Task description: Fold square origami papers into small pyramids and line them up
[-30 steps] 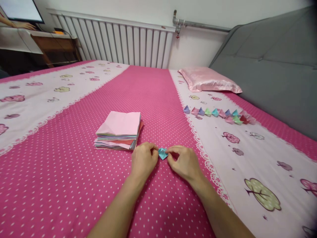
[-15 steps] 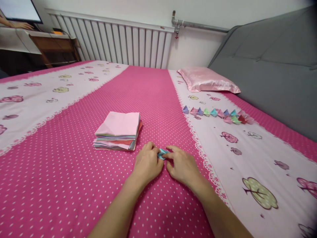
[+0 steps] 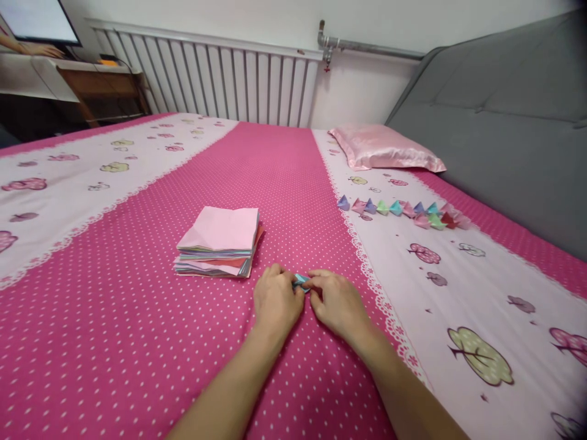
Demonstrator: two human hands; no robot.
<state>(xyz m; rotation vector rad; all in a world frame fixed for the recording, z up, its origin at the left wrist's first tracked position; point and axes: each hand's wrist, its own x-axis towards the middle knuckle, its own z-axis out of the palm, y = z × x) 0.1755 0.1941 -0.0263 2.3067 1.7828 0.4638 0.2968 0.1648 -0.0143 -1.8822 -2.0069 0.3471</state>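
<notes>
A small folded blue paper piece [image 3: 301, 280] lies on the pink dotted bedspread [image 3: 137, 318], pinched from both sides. My left hand [image 3: 276, 300] presses its fingertips on the piece's left edge. My right hand [image 3: 336, 301] pinches its right edge; most of the paper is hidden between the fingers. A stack of coloured square papers [image 3: 221, 241], pink sheet on top, sits just left of and beyond my left hand. A row of several small folded paper shapes [image 3: 403, 211] in mixed colours lies on the pale strip to the right.
A pink satin pillow [image 3: 384, 148] rests by the grey headboard [image 3: 504, 116] at the right. A white radiator [image 3: 215, 76] lines the far wall. At the far left are a desk [image 3: 96, 85], a monitor, and another person's hand [image 3: 43, 49].
My two hands have closed in on the blue piece, which now shows much less than a second ago. The view shifted very slightly.
</notes>
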